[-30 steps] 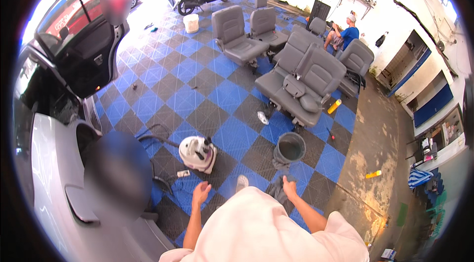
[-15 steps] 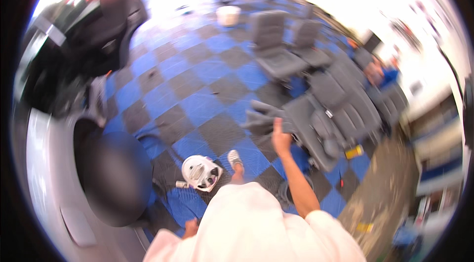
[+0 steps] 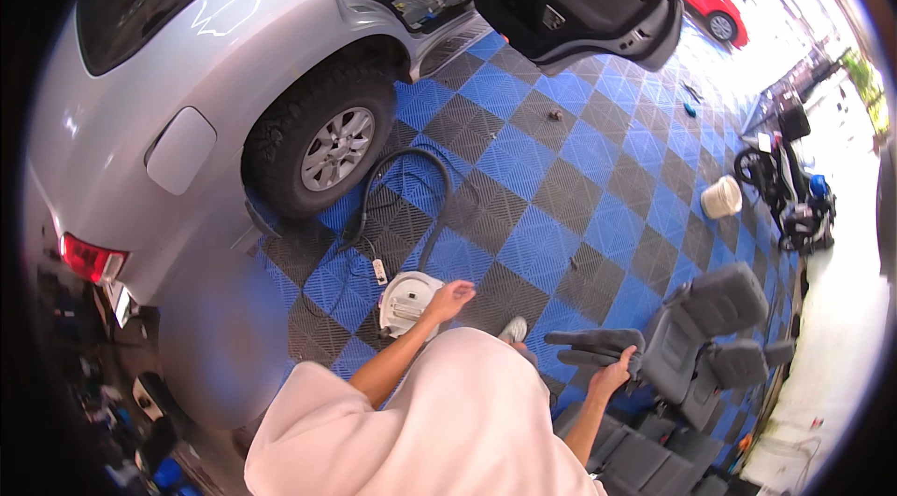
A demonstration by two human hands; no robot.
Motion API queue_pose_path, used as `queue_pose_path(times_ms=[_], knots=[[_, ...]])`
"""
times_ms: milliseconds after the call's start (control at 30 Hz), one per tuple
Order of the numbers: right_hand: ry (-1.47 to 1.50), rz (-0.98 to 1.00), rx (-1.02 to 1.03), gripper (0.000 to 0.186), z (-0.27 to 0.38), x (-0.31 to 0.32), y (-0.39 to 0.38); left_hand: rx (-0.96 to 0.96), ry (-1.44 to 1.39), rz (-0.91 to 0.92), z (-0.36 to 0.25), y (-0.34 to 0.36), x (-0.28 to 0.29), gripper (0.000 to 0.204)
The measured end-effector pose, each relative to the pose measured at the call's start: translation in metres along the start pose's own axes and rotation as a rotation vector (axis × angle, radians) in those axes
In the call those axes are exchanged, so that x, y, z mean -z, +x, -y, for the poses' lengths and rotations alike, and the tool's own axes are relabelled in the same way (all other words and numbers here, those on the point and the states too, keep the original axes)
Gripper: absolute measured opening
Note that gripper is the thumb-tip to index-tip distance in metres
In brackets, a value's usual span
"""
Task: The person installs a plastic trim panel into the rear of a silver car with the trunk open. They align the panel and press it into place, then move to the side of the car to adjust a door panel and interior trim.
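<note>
My right hand (image 3: 612,371) is closed on grey padded seat pieces (image 3: 594,343), long and flat, lying one over the other. It holds them in front of a grey car seat (image 3: 687,342); their exact kind is unclear. Fingers loosely stretched, my left hand (image 3: 451,299) is open with nothing visible in it. Below and beside it on the floor stands a white vacuum cleaner (image 3: 400,295), partly covered by my left forearm. Its black hose (image 3: 447,192) curls toward the car's rear wheel (image 3: 338,148).
A silver car (image 3: 215,38) fills the left side, its rear door (image 3: 570,6) swung open. More grey seats (image 3: 645,459) lie at lower right. On the blue-and-black tiled floor (image 3: 523,164) stands a white bucket (image 3: 721,198). Beyond are a motorcycle (image 3: 799,188) and a red car (image 3: 715,6).
My view has swung left, bringing the silver car and open door into sight. My left hand has come forward over the vacuum cleaner. My right hand still holds the grey pieces.
</note>
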State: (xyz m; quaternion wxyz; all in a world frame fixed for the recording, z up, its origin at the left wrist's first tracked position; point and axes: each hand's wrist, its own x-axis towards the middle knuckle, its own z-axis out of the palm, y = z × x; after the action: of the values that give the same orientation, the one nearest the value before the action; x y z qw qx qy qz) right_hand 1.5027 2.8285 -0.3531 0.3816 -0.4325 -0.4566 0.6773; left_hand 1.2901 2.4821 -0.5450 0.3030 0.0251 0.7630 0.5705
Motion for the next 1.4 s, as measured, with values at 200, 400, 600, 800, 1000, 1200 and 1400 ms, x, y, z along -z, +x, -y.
queue_pose_path(times_ms=[200,400,600,800,1000,1200,1400], knots=[[-0.057,0.290,-0.073,0.046,-0.021,-0.122,0.129,0.578,0.120,-0.259,0.155,0.004,0.017,0.047],[-0.126,0.529,-0.196,0.051,-0.006,-0.281,0.230,0.777,0.200,-0.464,0.180,-0.035,0.020,0.046],[-0.074,0.918,-0.243,0.046,0.021,-0.459,0.289,0.603,-0.426,-0.798,0.075,0.067,-0.010,0.046],[0.498,1.194,-0.601,0.060,0.115,-0.585,0.325,0.506,-0.522,-0.805,0.011,0.168,-0.016,0.038],[0.655,1.317,-0.429,0.046,0.095,-0.706,0.317,0.584,-0.439,-0.822,-0.019,0.248,0.060,0.033],[-0.502,1.318,0.849,0.033,0.007,-0.845,0.316,0.530,-0.521,-0.945,-0.057,0.329,0.133,0.052],[-0.699,1.508,1.193,0.020,-0.035,-0.998,0.350,0.227,-0.664,-1.340,-0.123,0.406,0.160,0.055]])
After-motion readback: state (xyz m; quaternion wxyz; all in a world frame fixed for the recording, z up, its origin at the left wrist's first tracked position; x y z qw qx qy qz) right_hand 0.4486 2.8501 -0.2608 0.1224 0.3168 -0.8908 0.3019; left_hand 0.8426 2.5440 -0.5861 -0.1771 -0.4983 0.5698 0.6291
